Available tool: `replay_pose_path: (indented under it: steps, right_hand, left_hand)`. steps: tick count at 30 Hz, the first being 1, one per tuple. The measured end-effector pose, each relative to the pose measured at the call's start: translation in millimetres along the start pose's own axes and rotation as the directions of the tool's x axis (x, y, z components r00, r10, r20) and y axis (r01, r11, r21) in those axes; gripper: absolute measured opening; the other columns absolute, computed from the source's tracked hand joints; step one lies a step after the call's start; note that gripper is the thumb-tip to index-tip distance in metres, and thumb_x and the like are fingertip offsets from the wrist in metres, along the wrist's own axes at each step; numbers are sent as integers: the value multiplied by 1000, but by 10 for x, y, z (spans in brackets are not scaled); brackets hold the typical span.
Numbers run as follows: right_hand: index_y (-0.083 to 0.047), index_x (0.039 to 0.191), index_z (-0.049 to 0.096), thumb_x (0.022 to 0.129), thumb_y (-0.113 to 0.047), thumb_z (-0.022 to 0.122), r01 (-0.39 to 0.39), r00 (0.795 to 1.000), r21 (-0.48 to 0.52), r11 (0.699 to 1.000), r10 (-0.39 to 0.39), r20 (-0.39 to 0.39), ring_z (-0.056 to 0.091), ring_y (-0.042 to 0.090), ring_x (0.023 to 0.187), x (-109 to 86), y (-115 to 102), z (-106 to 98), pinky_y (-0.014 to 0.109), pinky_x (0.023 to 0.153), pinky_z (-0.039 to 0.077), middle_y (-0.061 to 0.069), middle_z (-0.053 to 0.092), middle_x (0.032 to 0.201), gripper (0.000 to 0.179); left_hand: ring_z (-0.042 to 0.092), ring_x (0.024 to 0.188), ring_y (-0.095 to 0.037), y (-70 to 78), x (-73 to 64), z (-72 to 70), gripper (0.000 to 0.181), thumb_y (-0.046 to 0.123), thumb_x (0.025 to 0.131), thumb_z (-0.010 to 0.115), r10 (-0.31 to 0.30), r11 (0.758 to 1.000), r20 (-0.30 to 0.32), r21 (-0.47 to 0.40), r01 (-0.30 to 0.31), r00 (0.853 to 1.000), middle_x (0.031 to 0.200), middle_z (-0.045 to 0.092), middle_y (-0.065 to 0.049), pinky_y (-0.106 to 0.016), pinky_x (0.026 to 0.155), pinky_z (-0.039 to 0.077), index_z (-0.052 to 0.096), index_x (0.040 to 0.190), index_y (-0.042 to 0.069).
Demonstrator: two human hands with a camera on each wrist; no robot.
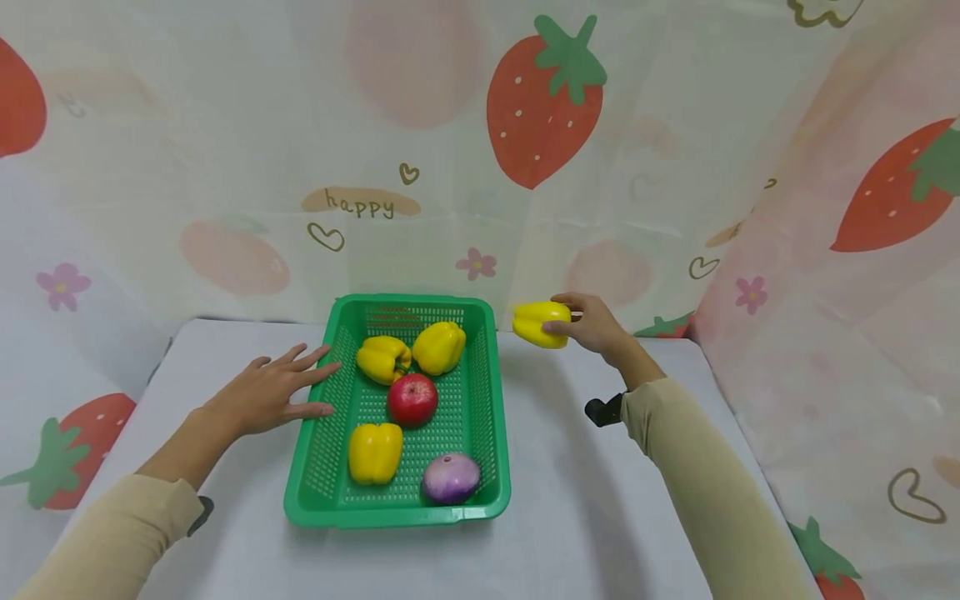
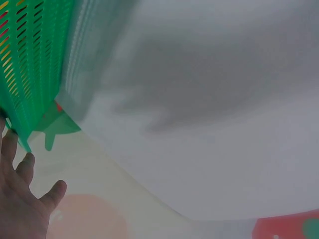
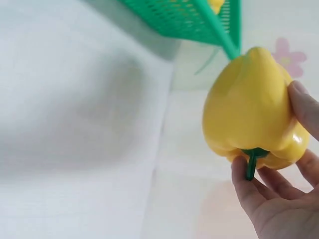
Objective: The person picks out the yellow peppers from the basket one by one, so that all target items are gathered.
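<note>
Aloft, a yellow pepper [image 1: 534,323] sits in the right hand [image 1: 592,323].

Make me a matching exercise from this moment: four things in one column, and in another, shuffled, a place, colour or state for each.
Things:
1. Basket
2. Red fruit
3. Eggplant
4. Right hand

Descriptions:
A. Near right corner inside the basket, in the head view
B. Holding a yellow pepper
C. Green, with holes in its walls
D. Around the middle of the basket

Pairs: 1-C, 2-D, 3-A, 4-B
</note>
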State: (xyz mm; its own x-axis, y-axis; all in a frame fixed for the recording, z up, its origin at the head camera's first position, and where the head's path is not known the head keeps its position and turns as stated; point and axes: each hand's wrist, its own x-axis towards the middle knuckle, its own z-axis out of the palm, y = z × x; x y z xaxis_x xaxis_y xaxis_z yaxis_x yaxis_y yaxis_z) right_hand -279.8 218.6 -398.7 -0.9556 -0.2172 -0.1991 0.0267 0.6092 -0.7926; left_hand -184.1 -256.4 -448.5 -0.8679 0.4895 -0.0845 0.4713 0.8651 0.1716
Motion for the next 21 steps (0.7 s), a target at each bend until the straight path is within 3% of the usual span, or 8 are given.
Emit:
replay_pose_path:
  steps: [7,21]
  right_hand:
    - [-3,146,45,95,-20,70,-111,991,49,993,114,-66,48,38,126,0,380,45,50,108,42,22,45,146,60]
    - [-5,150,41,96,-25,69,-217,961,106,970,231,-150,42,38,132,19,1058,235,47,110,40,25,38,151,64]
  left_hand:
    - [27,144,-48,-5,9,5,73,58,91,61,1,1000,1,2,-1,1000,159,32,-15,-74,104,29,47,150,17]
    - [27,143,-49,-7,22,14,74,59,91,61,8,1000,10,-6,-8,1000,160,32,-16,-74,103,30,46,150,17]
